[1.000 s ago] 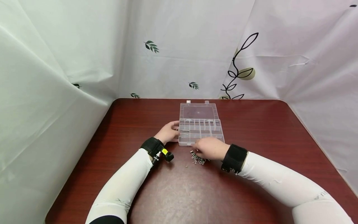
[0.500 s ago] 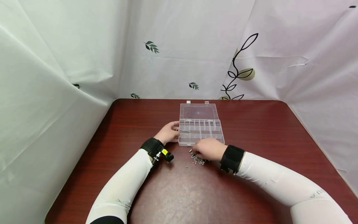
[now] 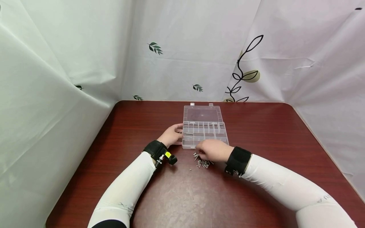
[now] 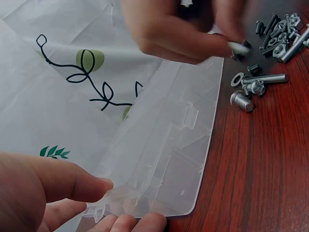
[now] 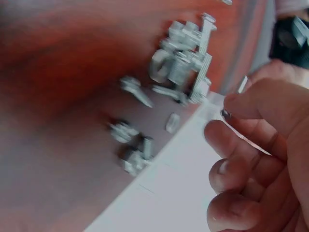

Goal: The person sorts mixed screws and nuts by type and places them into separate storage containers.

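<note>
A clear plastic organizer box [image 3: 198, 138] lies on the table with its lid [image 3: 203, 113] folded back. My left hand [image 3: 171, 135] holds the box's left end, with fingertips [image 4: 103, 187] at its edge in the left wrist view. My right hand [image 3: 214, 150] is over the box's front edge, beside a loose pile of screws, nuts and washers [image 3: 204, 163]. In the right wrist view its thumb and index finger pinch a small screw [image 5: 243, 84], mostly hidden by the thumb. One screw [image 3: 189, 133] lies in a left compartment of the box.
A tiny metal piece [image 3: 190, 170] lies alone, left of the pile. The dark red wooden table [image 3: 176, 196] extends around the box. White patterned cloth [image 3: 176, 47] hangs behind it and at both sides.
My right hand dipped slightly left at the pile, then came back a little right and up. Several pieces beneath it shifted. My left hand and the box stay put.
</note>
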Demonstrator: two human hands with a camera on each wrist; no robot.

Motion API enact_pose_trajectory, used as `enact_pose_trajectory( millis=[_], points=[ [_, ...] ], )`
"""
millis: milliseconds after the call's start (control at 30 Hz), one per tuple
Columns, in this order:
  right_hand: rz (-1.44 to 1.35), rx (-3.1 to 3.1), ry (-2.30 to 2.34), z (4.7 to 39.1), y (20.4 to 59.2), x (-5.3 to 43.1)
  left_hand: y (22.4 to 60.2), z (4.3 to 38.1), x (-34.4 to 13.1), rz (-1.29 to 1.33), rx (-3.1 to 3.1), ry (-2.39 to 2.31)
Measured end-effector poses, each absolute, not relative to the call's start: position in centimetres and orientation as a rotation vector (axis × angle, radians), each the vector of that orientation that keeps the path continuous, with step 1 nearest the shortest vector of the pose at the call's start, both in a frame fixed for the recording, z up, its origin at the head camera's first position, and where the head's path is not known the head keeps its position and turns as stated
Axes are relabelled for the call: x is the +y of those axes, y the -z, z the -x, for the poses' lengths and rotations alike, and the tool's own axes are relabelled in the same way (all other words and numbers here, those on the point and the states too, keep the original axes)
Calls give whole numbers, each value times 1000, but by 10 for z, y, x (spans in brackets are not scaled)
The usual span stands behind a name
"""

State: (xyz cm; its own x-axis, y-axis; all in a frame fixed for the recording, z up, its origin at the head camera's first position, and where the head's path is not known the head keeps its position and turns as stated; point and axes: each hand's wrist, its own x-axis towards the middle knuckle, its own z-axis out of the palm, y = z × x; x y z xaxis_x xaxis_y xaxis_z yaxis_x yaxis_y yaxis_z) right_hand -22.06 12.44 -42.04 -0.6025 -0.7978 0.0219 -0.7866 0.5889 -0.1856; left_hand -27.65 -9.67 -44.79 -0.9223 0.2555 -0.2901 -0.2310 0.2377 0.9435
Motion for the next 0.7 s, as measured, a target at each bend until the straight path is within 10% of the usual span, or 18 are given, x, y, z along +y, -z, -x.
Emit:
enact_pose_trajectory(
  millis=[700],
  points=[
    [860,2936,408,278,391,85,445,272,-99,-37,2146,-1719]
  ],
)
